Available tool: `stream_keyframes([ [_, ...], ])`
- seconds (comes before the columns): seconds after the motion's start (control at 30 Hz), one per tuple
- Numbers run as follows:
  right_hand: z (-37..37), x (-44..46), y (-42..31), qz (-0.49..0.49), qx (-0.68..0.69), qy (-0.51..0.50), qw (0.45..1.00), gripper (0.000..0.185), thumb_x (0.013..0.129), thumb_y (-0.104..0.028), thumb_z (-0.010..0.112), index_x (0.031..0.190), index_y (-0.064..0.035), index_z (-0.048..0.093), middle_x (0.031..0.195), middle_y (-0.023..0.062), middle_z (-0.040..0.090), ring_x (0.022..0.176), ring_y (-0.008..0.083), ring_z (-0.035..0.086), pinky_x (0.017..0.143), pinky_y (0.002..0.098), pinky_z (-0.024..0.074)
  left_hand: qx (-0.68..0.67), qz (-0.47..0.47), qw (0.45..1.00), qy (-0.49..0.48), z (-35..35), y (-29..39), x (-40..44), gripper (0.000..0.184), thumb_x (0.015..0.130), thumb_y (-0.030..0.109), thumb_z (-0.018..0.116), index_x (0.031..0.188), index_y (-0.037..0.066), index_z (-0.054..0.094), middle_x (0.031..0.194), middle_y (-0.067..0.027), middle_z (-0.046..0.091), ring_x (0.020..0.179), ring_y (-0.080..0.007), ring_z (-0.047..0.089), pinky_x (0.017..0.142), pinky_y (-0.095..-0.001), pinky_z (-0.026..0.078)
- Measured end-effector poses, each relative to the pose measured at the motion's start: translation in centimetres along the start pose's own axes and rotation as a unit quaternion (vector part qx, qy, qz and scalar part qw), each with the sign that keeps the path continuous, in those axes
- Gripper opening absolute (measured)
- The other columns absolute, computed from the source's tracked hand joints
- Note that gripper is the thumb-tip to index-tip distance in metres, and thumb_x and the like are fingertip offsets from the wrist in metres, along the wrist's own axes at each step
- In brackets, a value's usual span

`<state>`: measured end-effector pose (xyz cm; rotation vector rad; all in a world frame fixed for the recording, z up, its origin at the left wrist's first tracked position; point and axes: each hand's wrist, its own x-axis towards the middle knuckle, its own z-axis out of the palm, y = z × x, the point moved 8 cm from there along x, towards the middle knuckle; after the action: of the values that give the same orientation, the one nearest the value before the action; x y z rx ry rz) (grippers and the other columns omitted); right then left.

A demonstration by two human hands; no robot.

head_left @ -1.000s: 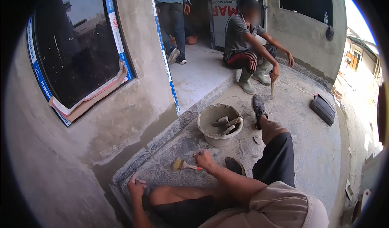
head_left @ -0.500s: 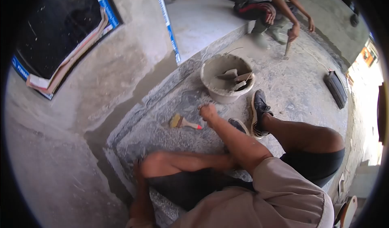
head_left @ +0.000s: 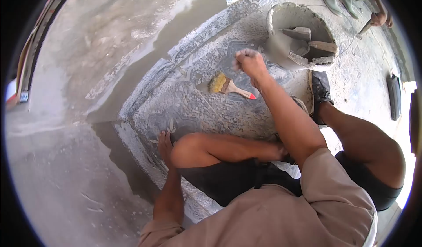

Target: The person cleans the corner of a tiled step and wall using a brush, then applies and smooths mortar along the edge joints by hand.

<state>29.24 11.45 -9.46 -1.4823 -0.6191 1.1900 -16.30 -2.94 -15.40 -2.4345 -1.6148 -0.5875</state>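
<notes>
My right hand (head_left: 249, 63) is held over the patterned floor, fingers curled closed; whatever they hold, if anything, is hidden. Below it on the floor lies a paintbrush (head_left: 229, 87) with yellowish bristles and a pale, red-tipped handle, and the hand does not grip it. Just beyond and to the right of that hand stands a mortar-crusted bucket (head_left: 281, 18) with flat, grey-smeared tools or pieces (head_left: 323, 46) inside. Beside my bent left knee, my left hand (head_left: 165, 144) rests on the floor with its fingers stretched out, partly hidden by the knee.
A plastered wall (head_left: 127, 32) rises at the left, with a darker damp band along its foot. At the upper right, a co-worker's hand (head_left: 379, 18) grips a tool handle near the floor. A dark, long object (head_left: 394, 97) lies at the far right.
My view has swung down and left, so the bucket and brush appear larger and farther right. My right hand stays closed. My left hand, mostly behind the knee before, now shows its fingers.
</notes>
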Motion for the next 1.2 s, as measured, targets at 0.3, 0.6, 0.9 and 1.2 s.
stream_keyframes([
  [0.3,2.0,10.0,-4.8,-0.110,0.165,0.136,0.971,0.015,0.096,-0.010,0.072,0.107,0.0001,0.074,0.084,0.0041,0.072,0.081,0.0118,0.066,0.075,0.0265,0.0513,0.012,-0.041,0.998,-0.044,0.3,0.1,0.4,0.049,0.108,0.040,0.047,0.144,0.007,0.055,0.152,-0.0148,0.053,0.143,-0.0403,0.047,0.114,-0.0559,0.038],
  [0.6,1.4,14.4,-5.1,-0.178,0.094,0.270,0.941,0.020,0.091,-0.012,0.072,0.105,0.0020,0.077,0.088,0.0051,0.073,0.079,0.0127,0.063,0.074,0.0304,0.0522,0.037,-0.065,0.993,-0.090,1.1,-0.6,0.3,0.052,0.111,0.045,0.040,0.144,0.007,0.053,0.153,-0.0144,0.051,0.145,-0.0400,0.045,0.114,-0.0575,0.036],
  [0.9,0.9,15.2,-5.4,-0.252,0.024,0.282,0.925,0.018,0.093,-0.012,0.072,0.104,0.0006,0.078,0.089,0.0065,0.075,0.082,0.0134,0.068,0.078,0.0307,0.0551,0.060,-0.057,0.994,-0.077,0.4,0.6,1.0,0.049,0.112,0.044,0.040,0.143,0.008,0.053,0.151,-0.0134,0.052,0.144,-0.0388,0.046,0.115,-0.0557,0.037],
  [1.2,2.0,15.5,-6.0,-0.274,-0.011,0.266,0.924,0.015,0.093,-0.009,0.068,0.095,0.0039,0.074,0.073,0.0098,0.068,0.071,0.0155,0.061,0.071,0.0357,0.0516,0.063,-0.047,0.995,-0.065,0.4,0.8,1.1,0.049,0.112,0.043,0.039,0.141,0.007,0.053,0.151,-0.0147,0.052,0.143,-0.0387,0.046,0.115,-0.0545,0.037],
])
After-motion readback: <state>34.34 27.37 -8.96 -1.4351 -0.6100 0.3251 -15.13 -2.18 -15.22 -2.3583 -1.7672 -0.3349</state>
